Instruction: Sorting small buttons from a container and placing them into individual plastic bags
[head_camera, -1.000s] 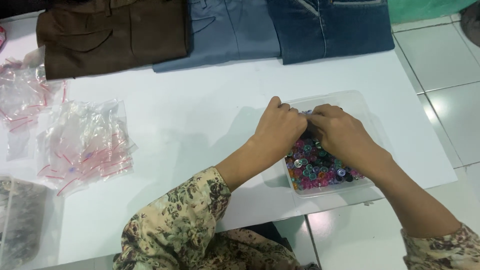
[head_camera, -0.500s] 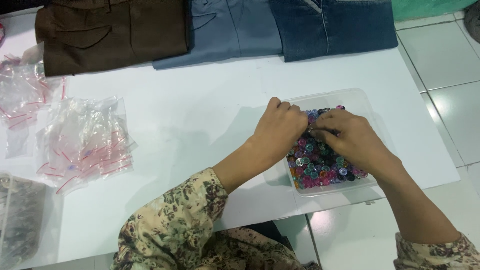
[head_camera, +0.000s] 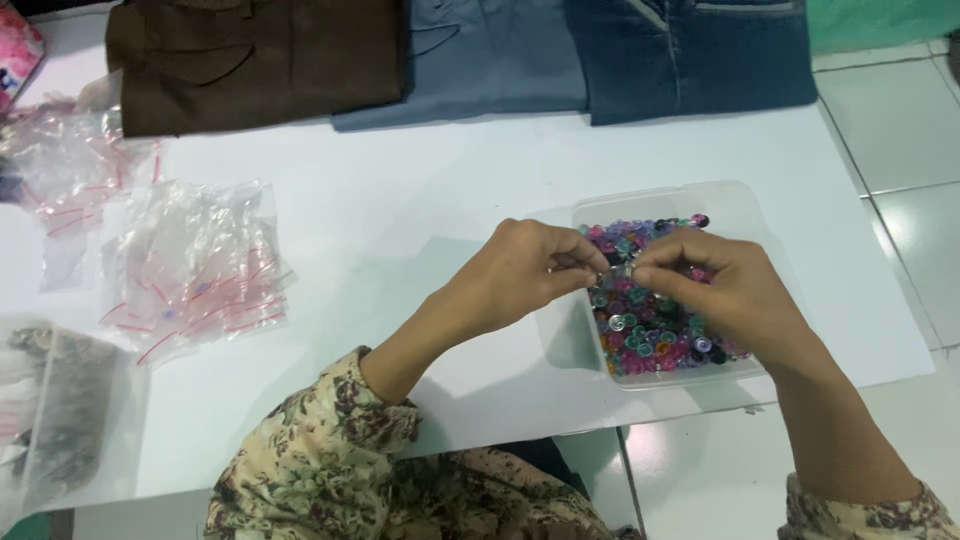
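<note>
Both arms are clothed in long sleeves of one patterned fabric: a pale beige ground densely printed with dark brown and olive floral or leaf-like motifs. The left sleeve (head_camera: 345, 425) is loose and gathered into soft folds, ending partway along the forearm; the right sleeve (head_camera: 860, 515) shows only as a narrow band at the lower edge of the view. The left hand (head_camera: 525, 275) and the right hand (head_camera: 715, 290) are bare, with no gloves, rings or wristwear visible.
</note>
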